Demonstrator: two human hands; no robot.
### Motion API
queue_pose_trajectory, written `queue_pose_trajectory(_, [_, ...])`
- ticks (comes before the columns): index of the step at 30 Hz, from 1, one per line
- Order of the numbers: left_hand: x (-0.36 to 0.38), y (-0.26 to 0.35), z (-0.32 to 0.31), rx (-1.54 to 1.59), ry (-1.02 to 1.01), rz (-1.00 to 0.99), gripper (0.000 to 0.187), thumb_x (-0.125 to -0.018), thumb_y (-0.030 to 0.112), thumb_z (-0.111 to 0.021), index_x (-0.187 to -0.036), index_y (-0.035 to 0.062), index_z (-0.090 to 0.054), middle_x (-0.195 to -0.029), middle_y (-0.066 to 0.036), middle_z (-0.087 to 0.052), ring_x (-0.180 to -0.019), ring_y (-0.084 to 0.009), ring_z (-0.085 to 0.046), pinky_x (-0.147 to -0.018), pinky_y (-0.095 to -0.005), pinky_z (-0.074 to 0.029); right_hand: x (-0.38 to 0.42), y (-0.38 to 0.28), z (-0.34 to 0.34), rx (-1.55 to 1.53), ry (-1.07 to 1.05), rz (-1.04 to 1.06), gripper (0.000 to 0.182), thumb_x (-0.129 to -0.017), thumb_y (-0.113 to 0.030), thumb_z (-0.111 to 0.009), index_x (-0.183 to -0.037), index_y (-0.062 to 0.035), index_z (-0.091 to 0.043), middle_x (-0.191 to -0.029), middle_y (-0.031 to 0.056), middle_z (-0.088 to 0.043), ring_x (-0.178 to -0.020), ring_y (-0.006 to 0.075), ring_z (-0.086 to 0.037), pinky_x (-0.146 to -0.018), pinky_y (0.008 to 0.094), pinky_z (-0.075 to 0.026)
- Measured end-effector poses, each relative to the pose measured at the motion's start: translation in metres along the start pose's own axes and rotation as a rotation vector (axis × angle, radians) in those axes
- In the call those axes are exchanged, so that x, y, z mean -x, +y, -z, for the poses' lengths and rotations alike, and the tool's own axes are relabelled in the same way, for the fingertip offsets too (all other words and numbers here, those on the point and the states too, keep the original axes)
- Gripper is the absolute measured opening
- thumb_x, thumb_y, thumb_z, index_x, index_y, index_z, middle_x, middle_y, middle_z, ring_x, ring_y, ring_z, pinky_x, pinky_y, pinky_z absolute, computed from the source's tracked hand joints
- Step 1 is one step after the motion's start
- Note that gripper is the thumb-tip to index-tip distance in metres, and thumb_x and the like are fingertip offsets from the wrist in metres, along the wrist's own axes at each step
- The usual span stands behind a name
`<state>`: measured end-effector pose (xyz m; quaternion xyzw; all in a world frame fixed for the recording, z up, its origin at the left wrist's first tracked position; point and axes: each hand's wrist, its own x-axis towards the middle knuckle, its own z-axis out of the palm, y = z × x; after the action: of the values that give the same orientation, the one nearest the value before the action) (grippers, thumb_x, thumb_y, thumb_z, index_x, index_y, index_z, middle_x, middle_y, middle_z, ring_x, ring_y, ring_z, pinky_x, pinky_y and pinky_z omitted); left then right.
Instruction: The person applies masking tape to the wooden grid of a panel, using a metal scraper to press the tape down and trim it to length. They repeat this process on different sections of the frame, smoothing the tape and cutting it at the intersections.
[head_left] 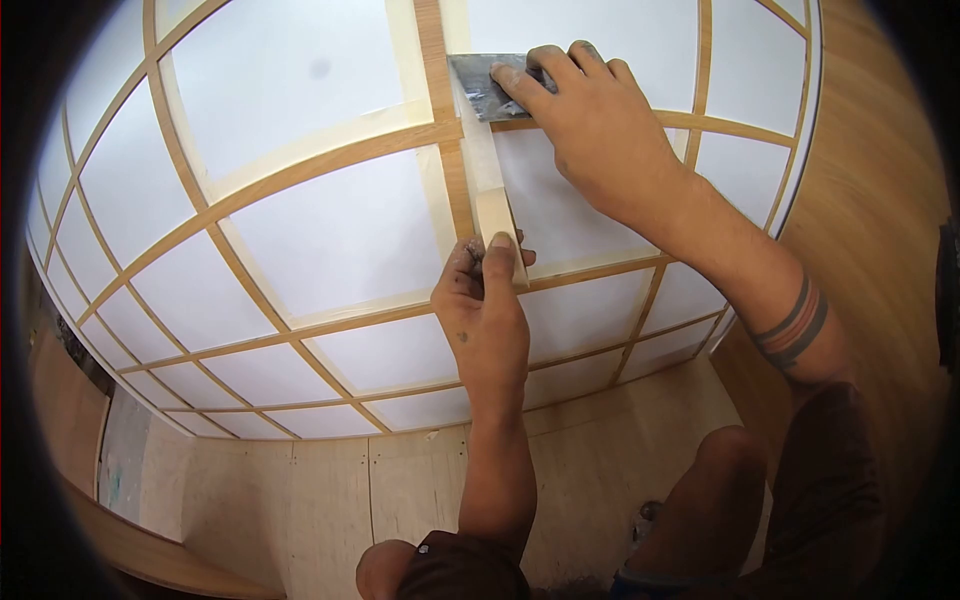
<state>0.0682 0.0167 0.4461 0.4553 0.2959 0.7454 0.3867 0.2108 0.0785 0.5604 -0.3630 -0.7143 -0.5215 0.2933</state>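
Note:
My right hand (pixel 590 120) is closed round a flat metal putty knife (pixel 482 92), its blade pressed to the panel beside an upright wooden strip (pixel 431 60). Below it, my left hand (pixel 490 285) pinches the loose end of a strip of masking tape (pixel 497 215) between thumb and fingers. From there the tape runs up to the blade's lower corner. Both hands work against a white panel (pixel 560 190) crossed by a grid of wooden strips. More pale tape (pixel 310 150) lines the edges of several white squares to the left.
Plywood boards (pixel 330 490) lie at the panel's foot, around my bent knees (pixel 715 490). A wood-grain surface (pixel 880 180) stands on the right. At the lower left are a brown board (pixel 65 390) and a curved wooden edge (pixel 150 550).

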Motion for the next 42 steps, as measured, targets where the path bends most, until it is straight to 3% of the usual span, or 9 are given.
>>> queue_pose_trajectory(11, [0.002,0.001,-0.001,0.04,0.016,-0.013,0.024,-0.104,0.021,-0.063,-0.093,0.0001,-0.067,-0.084,-0.001,-0.064,-0.083,-0.0081,-0.052,-0.08,-0.0255,-0.042,0.009,-0.011,0.006,0.025,-0.069,0.039,0.049,-0.086,-0.001,-0.07,-0.134,-0.005,-0.062,-0.119,0.0117,-0.064,-0.118,0.0286,-0.061,-0.09,0.0426,-0.05])
queue_pose_trajectory(13, [0.003,0.004,-0.003,0.048,0.013,-0.023,0.024,-0.104,0.02,-0.063,-0.093,0.0,-0.067,-0.083,0.0,-0.063,-0.083,-0.008,-0.051,-0.079,-0.0254,-0.042,0.01,-0.013,0.009,-0.039,-0.137,0.016,0.053,-0.086,0.003,-0.062,-0.139,-0.0063,-0.062,-0.126,0.0138,-0.062,-0.115,0.0306,-0.059,-0.092,0.0423,-0.047])
queue_pose_trajectory(24, [0.002,0.002,-0.001,0.029,-0.003,-0.046,0.024,-0.105,0.019,-0.062,-0.093,-0.0002,-0.067,-0.084,0.001,-0.062,-0.08,-0.007,-0.05,-0.075,-0.025,-0.041,0.014,-0.019,0.017,-0.037,-0.189,0.053,0.048,-0.088,-0.003,-0.065,-0.136,-0.0065,-0.063,-0.124,0.0131,-0.062,-0.115,0.0294,-0.06,-0.093,0.0421,-0.047])
queue_pose_trajectory(30, [0.002,0.001,0.0,0.015,0.014,0.001,0.02,-0.101,0.022,-0.064,-0.098,0.0026,-0.069,-0.091,-0.003,-0.067,-0.086,-0.0088,-0.057,-0.083,-0.0227,-0.043,0.012,-0.018,0.025,-0.044,-0.227,0.08,0.044,-0.088,-0.003,-0.065,-0.132,-0.0045,-0.064,-0.117,0.0116,-0.063,-0.113,0.0286,-0.059,-0.09,0.0409,-0.046])
queue_pose_trajectory(33, [0.001,0.0,0.0,0.071,0.013,-0.057,0.024,-0.105,0.021,-0.062,-0.094,0.0007,-0.069,-0.084,-0.001,-0.064,-0.082,-0.0096,-0.053,-0.082,-0.0268,-0.043,0.012,-0.016,0.028,-0.039,-0.231,0.082,0.043,-0.088,-0.002,-0.065,-0.13,-0.0035,-0.064,-0.115,0.0113,-0.063,-0.112,0.0289,-0.06,-0.088,0.0409,-0.046])
queue_pose_trajectory(37, [0.001,0.002,0.004,0.147,0.002,-0.034,0.024,-0.104,0.021,-0.061,-0.1,-0.0007,-0.068,-0.09,-0.005,-0.068,-0.088,-0.0123,-0.059,-0.089,-0.0289,-0.046,0.012,-0.014,0.028,-0.062,-0.253,0.068,0.043,-0.087,-0.004,-0.066,-0.13,-0.004,-0.064,-0.115,0.0117,-0.063,-0.11,0.0297,-0.06,-0.087,0.0414,-0.047])
queue_pose_trajectory(42, [0.005,0.012,0.003,0.258,0.017,-0.014,0.024,-0.103,0.02,-0.062,-0.108,-0.0032,-0.066,-0.094,-0.007,-0.068,-0.088,-0.0125,-0.061,-0.088,-0.0272,-0.046,0.006,0.002,0.021,-0.038,-0.055,0.016,0.048,-0.082,0.001,-0.069,-0.129,-0.0044,-0.064,-0.118,0.0128,-0.064,-0.111,0.0315,-0.061,-0.084,0.0428,-0.05])
